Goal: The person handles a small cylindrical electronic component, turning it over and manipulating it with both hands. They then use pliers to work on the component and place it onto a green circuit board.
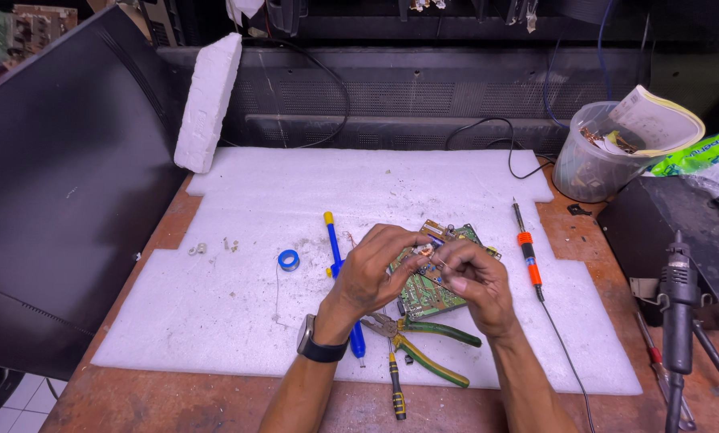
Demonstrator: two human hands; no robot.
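Observation:
My left hand [375,269] and my right hand [473,281] meet above a green circuit board [436,289] that lies on the white foam sheet [215,305]. Both pinch a small component with thin wire leads [428,255] between the fingertips. A dark watch sits on my left wrist. Just below the hands lie pliers with green-yellow handles [428,341] and a small screwdriver [395,385]. A blue and yellow desoldering pump [335,256] lies left of my left hand.
A soldering iron with an orange grip [528,252] lies right of the board, its cord running off the front. A blue solder spool [288,260], a plastic tub of scraps [592,156], a hot-air tool [678,305], a foam block [207,100] and a dark panel [63,184] surround the sheet.

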